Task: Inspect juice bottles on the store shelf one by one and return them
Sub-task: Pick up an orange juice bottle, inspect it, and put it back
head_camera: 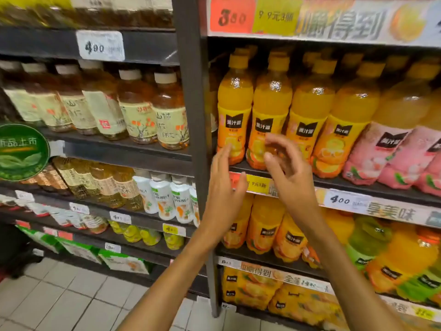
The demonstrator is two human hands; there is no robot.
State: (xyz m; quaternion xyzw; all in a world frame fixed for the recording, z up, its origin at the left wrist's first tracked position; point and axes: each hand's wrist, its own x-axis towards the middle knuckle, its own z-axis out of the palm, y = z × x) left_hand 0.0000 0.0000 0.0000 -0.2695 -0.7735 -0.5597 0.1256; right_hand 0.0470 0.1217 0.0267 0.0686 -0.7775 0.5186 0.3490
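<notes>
Several orange juice bottles stand in a row on the middle shelf [358,183] of the right rack. The leftmost bottle [235,108] and the second bottle [272,111] are upright with yellow caps. My left hand [224,187] is raised in front of the shelf edge, fingers straight, fingertips near the base of the leftmost bottle. My right hand [286,168] hovers before the second bottle's lower label with fingers loosely curled and holds nothing. Whether either hand touches a bottle I cannot tell.
Pink-labelled bottles [377,151] stand to the right on the same shelf. A dark upright post [193,115] divides this rack from tea bottles [143,108] on the left. More juice bottles [265,225] fill the shelf below. Price tags [346,199] line the shelf edges. Tiled floor [59,302] lies below.
</notes>
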